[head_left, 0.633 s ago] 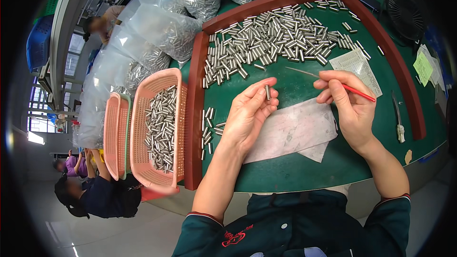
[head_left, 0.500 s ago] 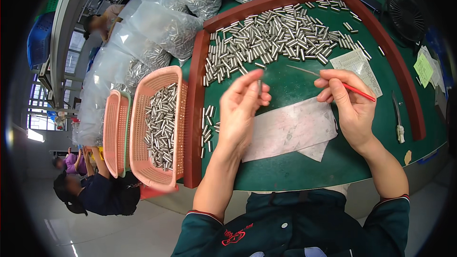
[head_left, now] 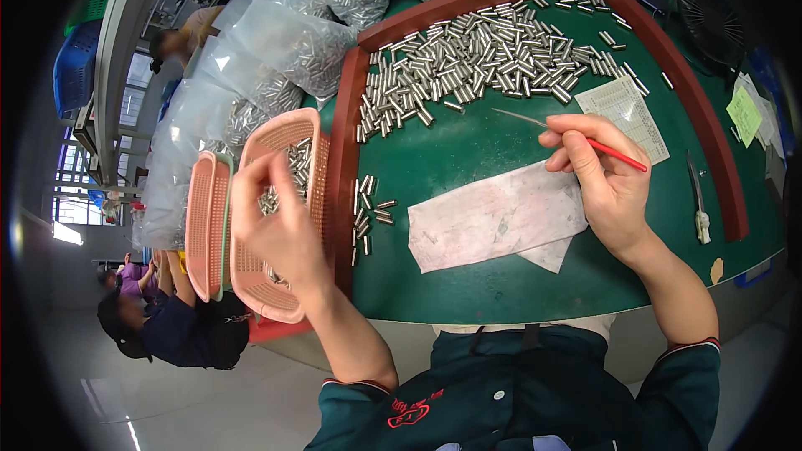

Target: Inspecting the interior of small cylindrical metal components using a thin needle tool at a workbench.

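Left hand (head_left: pixel 280 225) over pink basket (head_left: pixel 280 138), fingers pinched, contents not discernible; right hand (head_left: pixel 601 175) clamped on red-handled probe (head_left: pixel 576 135); steel pins (head_left: pixel 476 54) heaped on green tray (head_left: pixel 468 159); judged small, rigid, slick, light; pinch mid-length.

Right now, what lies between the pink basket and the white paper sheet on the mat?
In the head view, the tray's red-brown raised rim and a small cluster of loose metal cylinders on the green mat lie between the pink basket and the white paper sheet.

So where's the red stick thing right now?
In the head view, the thin red stick is pinched in the right hand, over the green table, just right of the white paper.
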{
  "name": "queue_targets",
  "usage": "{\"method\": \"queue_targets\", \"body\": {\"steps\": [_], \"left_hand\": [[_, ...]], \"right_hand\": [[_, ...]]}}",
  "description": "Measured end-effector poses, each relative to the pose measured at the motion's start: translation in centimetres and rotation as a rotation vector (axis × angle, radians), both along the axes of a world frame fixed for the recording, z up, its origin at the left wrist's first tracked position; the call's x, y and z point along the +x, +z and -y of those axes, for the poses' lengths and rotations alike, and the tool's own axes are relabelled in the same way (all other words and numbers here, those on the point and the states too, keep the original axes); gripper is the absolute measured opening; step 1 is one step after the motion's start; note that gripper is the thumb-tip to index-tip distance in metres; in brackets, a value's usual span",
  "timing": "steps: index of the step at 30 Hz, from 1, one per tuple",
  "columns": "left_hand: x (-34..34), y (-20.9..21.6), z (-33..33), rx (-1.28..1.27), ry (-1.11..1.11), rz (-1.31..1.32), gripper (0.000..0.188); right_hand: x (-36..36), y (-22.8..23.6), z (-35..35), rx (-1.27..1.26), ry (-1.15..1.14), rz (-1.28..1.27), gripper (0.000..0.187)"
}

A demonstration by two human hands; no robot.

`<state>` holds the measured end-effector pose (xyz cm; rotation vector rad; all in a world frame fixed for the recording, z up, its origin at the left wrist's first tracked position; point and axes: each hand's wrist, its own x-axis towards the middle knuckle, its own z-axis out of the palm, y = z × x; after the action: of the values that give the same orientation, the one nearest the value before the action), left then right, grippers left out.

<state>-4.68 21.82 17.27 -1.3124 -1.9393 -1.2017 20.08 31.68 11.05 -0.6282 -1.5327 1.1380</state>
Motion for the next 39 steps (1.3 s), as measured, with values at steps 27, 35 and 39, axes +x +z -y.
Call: {"method": "queue_targets", "body": {"steps": [27, 35, 39], "left_hand": [[2.7, -7.3, -10.7, -0.545, -0.513, -0.306, 0.01], [3.3, -7.2, -7.4, -0.405, -0.96, 1.375, 0.017], [3.0, -7.6, -6.8, -0.356, -0.977, 1.582, 0.026]], "right_hand": [[0.3, 0.3, -0.4, 0.175, -0.067, 0.056, 0.01], [0.6, 0.1, -0.3, 0.153, -0.103, 0.062, 0.006], [0.2, 0.2, 0.0, 0.197, -0.076, 0.031, 0.008]]}}
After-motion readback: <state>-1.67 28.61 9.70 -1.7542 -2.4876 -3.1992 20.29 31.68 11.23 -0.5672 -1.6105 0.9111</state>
